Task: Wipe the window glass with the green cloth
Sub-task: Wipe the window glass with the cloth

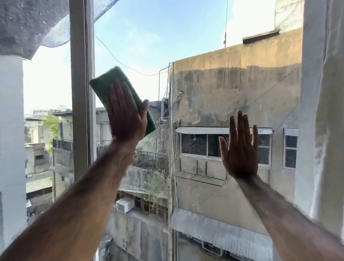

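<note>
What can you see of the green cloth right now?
The green cloth looks like a flat, dark green rectangular pad with rounded corners and a fuzzy texture. It lies tilted against the window glass, its upper end beside the frame. The left hand presses flat on it, covering its middle.
</note>
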